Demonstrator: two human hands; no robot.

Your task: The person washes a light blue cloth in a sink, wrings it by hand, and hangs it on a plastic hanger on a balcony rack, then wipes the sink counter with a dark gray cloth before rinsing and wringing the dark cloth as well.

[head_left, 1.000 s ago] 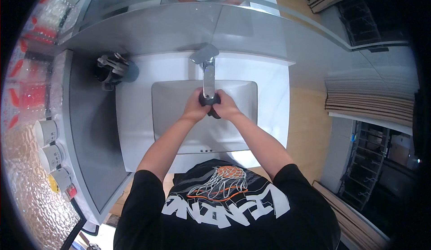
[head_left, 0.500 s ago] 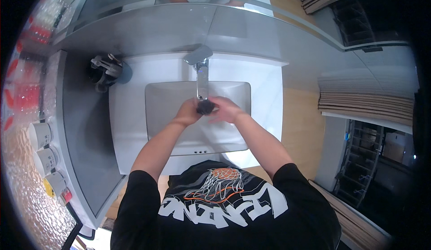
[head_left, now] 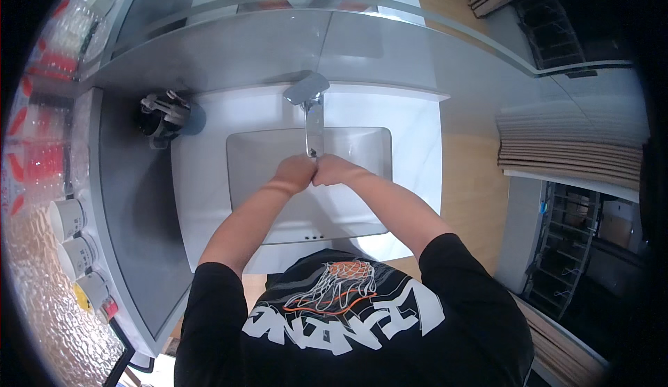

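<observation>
Below the spout tip of the chrome faucet (head_left: 314,124), both of my hands are held close together over the white sink basin (head_left: 261,156). My left hand (head_left: 296,172) is closed, its knuckles up and turned inward. Against it presses my right hand (head_left: 335,171), its fingers also curled closed. What they grip is hidden between them; a small dark thing showed there a moment earlier, too little of it to name. Whether water is running I cannot tell. The faucet's broad lever (head_left: 306,89) sits on top at the back.
Around the basin runs a white counter (head_left: 200,185). Dark holders and a blue-grey cup (head_left: 193,119) stand at the back left beside a grey panel. White tubs (head_left: 67,219) line a ledge at far left. A mirror (head_left: 229,46) spans the wall behind.
My hands have drawn together and closed, covering the small dark thing that was visible between them. My right hand's fingers, loosely spread before, are now curled in.
</observation>
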